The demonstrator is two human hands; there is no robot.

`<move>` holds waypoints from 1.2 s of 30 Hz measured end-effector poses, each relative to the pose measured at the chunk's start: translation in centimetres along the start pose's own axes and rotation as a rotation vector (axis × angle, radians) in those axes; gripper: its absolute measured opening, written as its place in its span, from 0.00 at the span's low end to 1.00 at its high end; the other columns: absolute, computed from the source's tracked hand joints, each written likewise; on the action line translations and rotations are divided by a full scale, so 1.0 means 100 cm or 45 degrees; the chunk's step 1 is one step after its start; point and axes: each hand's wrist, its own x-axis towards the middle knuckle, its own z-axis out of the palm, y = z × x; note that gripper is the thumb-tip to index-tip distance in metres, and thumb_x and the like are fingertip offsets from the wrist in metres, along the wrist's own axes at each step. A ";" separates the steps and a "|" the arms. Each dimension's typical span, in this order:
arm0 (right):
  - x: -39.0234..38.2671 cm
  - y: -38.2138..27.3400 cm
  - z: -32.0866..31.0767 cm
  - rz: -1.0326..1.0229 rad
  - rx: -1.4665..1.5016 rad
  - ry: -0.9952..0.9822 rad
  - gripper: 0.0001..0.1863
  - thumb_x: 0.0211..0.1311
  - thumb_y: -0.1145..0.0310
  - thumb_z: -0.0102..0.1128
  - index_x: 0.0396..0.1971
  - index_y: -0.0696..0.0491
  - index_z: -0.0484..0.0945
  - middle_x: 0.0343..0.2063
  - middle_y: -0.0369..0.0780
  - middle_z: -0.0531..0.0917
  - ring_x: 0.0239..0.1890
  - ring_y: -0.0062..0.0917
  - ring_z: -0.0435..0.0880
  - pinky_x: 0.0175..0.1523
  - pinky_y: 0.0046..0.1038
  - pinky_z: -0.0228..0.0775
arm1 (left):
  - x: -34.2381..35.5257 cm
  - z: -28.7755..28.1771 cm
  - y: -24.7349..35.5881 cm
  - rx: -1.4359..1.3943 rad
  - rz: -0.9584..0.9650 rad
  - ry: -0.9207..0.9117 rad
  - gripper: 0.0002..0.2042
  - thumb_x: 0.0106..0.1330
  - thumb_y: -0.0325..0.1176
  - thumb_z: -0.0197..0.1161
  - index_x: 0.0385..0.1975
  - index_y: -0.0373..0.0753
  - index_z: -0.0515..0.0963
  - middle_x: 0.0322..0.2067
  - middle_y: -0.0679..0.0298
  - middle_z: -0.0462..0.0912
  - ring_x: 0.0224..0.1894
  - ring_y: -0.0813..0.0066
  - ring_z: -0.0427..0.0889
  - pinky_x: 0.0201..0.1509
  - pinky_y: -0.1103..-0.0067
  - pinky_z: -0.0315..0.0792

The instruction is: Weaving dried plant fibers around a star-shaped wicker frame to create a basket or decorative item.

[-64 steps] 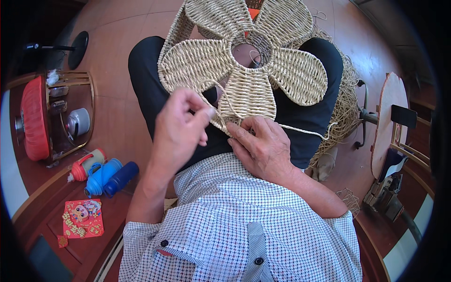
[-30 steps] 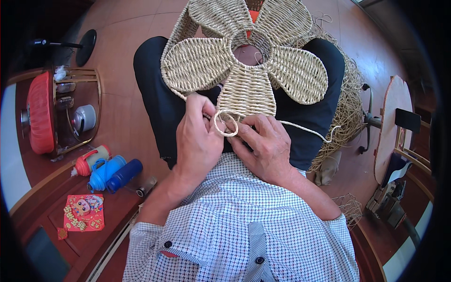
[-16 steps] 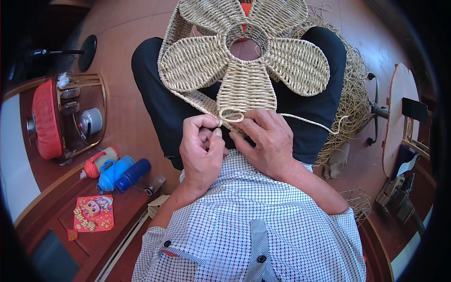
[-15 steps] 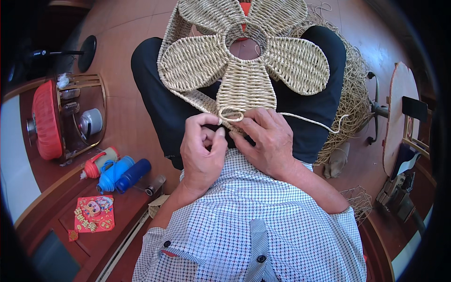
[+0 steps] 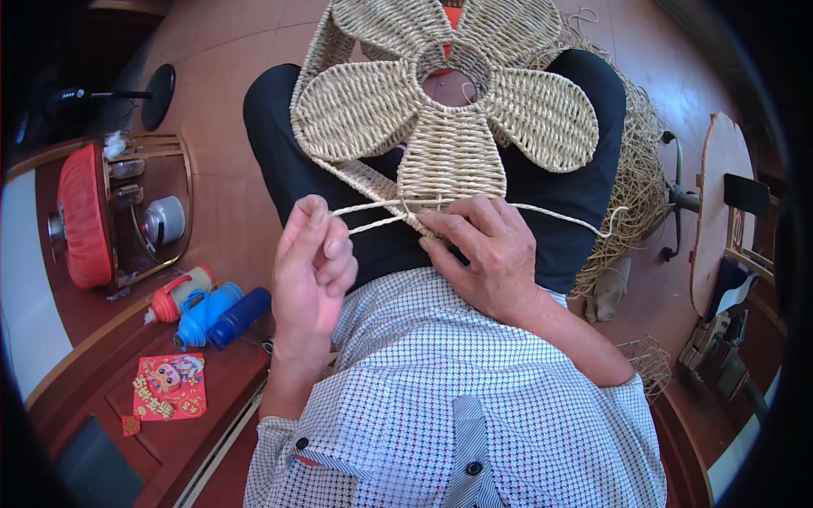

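Note:
A flower-shaped woven straw piece (image 5: 453,157) rests across my lap, its rounded petals set about a round central opening. From the lower petal's edge, a pale twisted straw cord (image 5: 373,225) stretches left as a loop into my left hand (image 5: 312,262), whose fingers are pinched round it. My right hand (image 5: 487,248) presses on the lower rim of the woven piece, thumb beneath and fingers on top. Beyond that hand, the cord's loose end (image 5: 563,218) trails right over my dark trouser leg.
A big heap of straw cord (image 5: 639,161) lies on the floor to the right, beside a round-topped stand (image 5: 720,212). At left are a blue thermos (image 5: 209,314), a dark blue bottle (image 5: 241,317), a red printed card (image 5: 170,386) and a rack with a metal pot (image 5: 165,218).
My left hand has moved left and drawn the small cord loop out into a long one. The right hand stays at the rim. The woven piece has shifted slightly right.

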 end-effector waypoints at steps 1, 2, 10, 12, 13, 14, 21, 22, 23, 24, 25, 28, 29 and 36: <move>0.000 0.001 0.002 0.002 0.004 0.006 0.16 0.58 0.65 0.80 0.47 0.46 0.91 0.37 0.32 0.84 0.40 0.27 0.84 0.44 0.33 0.74 | 0.006 -0.012 0.002 0.046 -0.038 0.048 0.07 0.85 0.37 0.59 0.55 0.44 0.75 0.31 0.68 0.77 0.19 0.88 0.60 0.20 0.86 0.57; -0.001 0.003 0.005 -0.011 0.023 -0.022 0.16 0.58 0.65 0.80 0.47 0.46 0.91 0.37 0.32 0.83 0.40 0.27 0.84 0.44 0.33 0.74 | 0.006 -0.017 0.004 0.054 -0.038 0.047 0.07 0.85 0.37 0.59 0.55 0.44 0.75 0.31 0.68 0.77 0.19 0.88 0.60 0.20 0.86 0.57; -0.006 0.005 0.001 -0.043 -0.038 -0.065 0.17 0.60 0.66 0.79 0.50 0.48 0.90 0.36 0.32 0.79 0.39 0.25 0.82 0.44 0.32 0.72 | 0.027 -0.097 0.052 -0.390 0.125 0.419 0.09 0.84 0.36 0.63 0.37 0.45 0.77 0.17 0.77 0.63 0.17 0.87 0.60 0.18 0.83 0.53; -0.007 0.005 0.003 -0.040 -0.036 -0.065 0.17 0.61 0.66 0.78 0.50 0.48 0.90 0.36 0.32 0.78 0.40 0.26 0.82 0.44 0.33 0.72 | 0.012 -0.174 0.097 -0.132 0.256 0.506 0.11 0.84 0.38 0.63 0.34 0.45 0.78 0.14 0.77 0.60 0.14 0.85 0.57 0.18 0.81 0.50; -0.007 0.003 0.005 -0.041 -0.034 -0.075 0.17 0.61 0.66 0.77 0.51 0.47 0.89 0.36 0.32 0.78 0.40 0.26 0.82 0.44 0.33 0.72 | 0.004 -0.199 0.112 0.014 0.357 0.783 0.13 0.83 0.40 0.65 0.33 0.46 0.77 0.14 0.78 0.61 0.13 0.86 0.56 0.16 0.80 0.48; -0.008 0.001 0.006 -0.037 -0.023 -0.073 0.17 0.61 0.66 0.77 0.51 0.47 0.89 0.36 0.32 0.78 0.40 0.26 0.82 0.44 0.33 0.72 | -0.007 -0.228 0.127 0.055 0.386 0.817 0.12 0.83 0.42 0.66 0.34 0.46 0.78 0.13 0.79 0.60 0.13 0.85 0.55 0.18 0.80 0.47; -0.007 0.006 0.005 -0.072 -0.030 -0.114 0.16 0.64 0.65 0.75 0.51 0.48 0.89 0.36 0.33 0.77 0.40 0.26 0.81 0.45 0.34 0.72 | 0.026 -0.220 0.168 0.165 0.385 0.943 0.11 0.81 0.44 0.68 0.35 0.51 0.79 0.12 0.80 0.59 0.14 0.85 0.53 0.25 0.79 0.50; -0.008 0.006 0.004 -0.057 -0.033 -0.104 0.16 0.64 0.65 0.75 0.51 0.48 0.88 0.36 0.33 0.77 0.40 0.27 0.81 0.45 0.34 0.72 | 0.022 -0.250 0.186 0.061 0.399 0.965 0.10 0.81 0.44 0.68 0.35 0.53 0.79 0.12 0.80 0.60 0.14 0.85 0.54 0.25 0.79 0.50; -0.008 0.006 0.006 -0.041 -0.029 -0.091 0.16 0.64 0.66 0.75 0.51 0.48 0.88 0.36 0.33 0.76 0.40 0.27 0.81 0.45 0.34 0.72 | 0.007 -0.286 0.210 0.126 0.427 0.938 0.10 0.81 0.45 0.68 0.34 0.54 0.80 0.12 0.81 0.60 0.13 0.85 0.54 0.25 0.78 0.51; -0.007 0.005 0.007 -0.035 -0.024 -0.087 0.16 0.64 0.66 0.75 0.51 0.48 0.88 0.36 0.33 0.76 0.40 0.27 0.81 0.45 0.34 0.72 | -0.002 -0.308 0.218 0.149 0.403 1.024 0.09 0.82 0.44 0.67 0.35 0.54 0.81 0.13 0.79 0.63 0.14 0.84 0.55 0.25 0.78 0.51; -0.005 0.002 0.006 -0.035 -0.036 -0.104 0.16 0.64 0.66 0.75 0.51 0.49 0.88 0.36 0.33 0.77 0.40 0.27 0.81 0.46 0.35 0.72 | -0.010 -0.324 0.225 0.172 0.377 1.114 0.08 0.82 0.43 0.67 0.36 0.55 0.82 0.15 0.77 0.66 0.15 0.84 0.57 0.24 0.78 0.50; -0.005 0.001 0.002 -0.065 -0.036 -0.124 0.16 0.64 0.66 0.75 0.50 0.50 0.88 0.36 0.34 0.77 0.41 0.28 0.81 0.46 0.35 0.72 | 0.000 -0.355 0.236 0.729 0.481 1.526 0.09 0.83 0.43 0.64 0.43 0.47 0.86 0.27 0.66 0.80 0.23 0.76 0.73 0.28 0.74 0.65; -0.005 0.002 0.001 -0.075 -0.041 -0.122 0.15 0.63 0.66 0.75 0.50 0.50 0.88 0.36 0.34 0.77 0.41 0.28 0.81 0.46 0.35 0.72 | 0.006 -0.350 0.233 0.723 0.483 1.529 0.09 0.83 0.43 0.64 0.43 0.47 0.86 0.27 0.66 0.80 0.23 0.76 0.73 0.28 0.74 0.65; -0.006 0.004 0.009 -0.029 -0.029 -0.090 0.15 0.63 0.66 0.75 0.49 0.49 0.89 0.36 0.34 0.77 0.40 0.28 0.81 0.45 0.34 0.72 | 0.027 -0.008 0.055 2.349 0.755 -0.085 0.09 0.74 0.37 0.69 0.45 0.40 0.87 0.43 0.60 0.89 0.49 0.58 0.85 0.62 0.62 0.73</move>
